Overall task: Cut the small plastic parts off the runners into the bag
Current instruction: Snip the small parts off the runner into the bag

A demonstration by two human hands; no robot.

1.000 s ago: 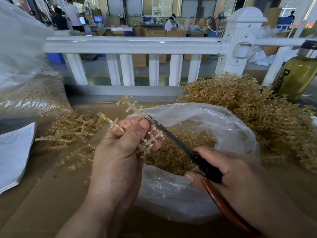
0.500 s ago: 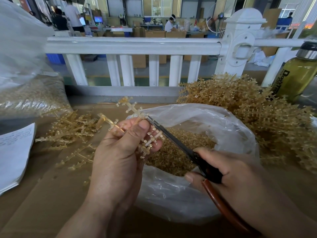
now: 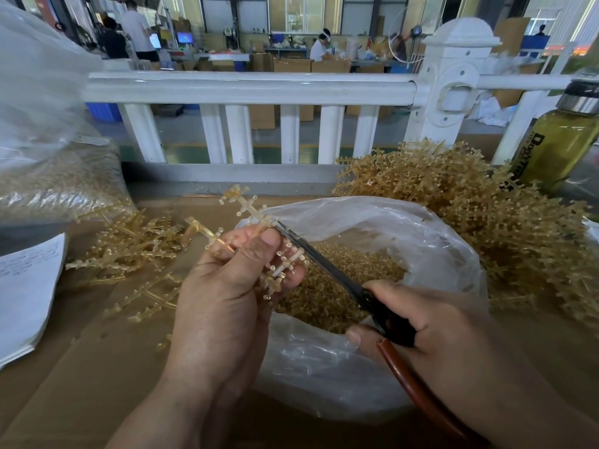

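My left hand (image 3: 227,293) grips a translucent amber runner (image 3: 249,210) with small parts along its branches, held over the open clear plastic bag (image 3: 421,234). The bag holds a heap of cut amber parts (image 3: 337,286). My right hand (image 3: 437,322) holds cutters (image 3: 324,257) with a dark head and red-brown handles. The blades lie against the runner just beside my left thumb, above the bag's mouth.
A big pile of uncut runners (image 3: 486,205) lies at the right, and stripped runners (image 3: 129,251) at the left. A second filled bag (image 3: 58,176) stands at far left, papers (image 3: 26,286) below it. A green bottle (image 3: 560,140) stands at right, a white railing (image 3: 246,89) behind.
The hands and cutters have held nearly still. The runner sits at the same angle with the blades at the same branch.
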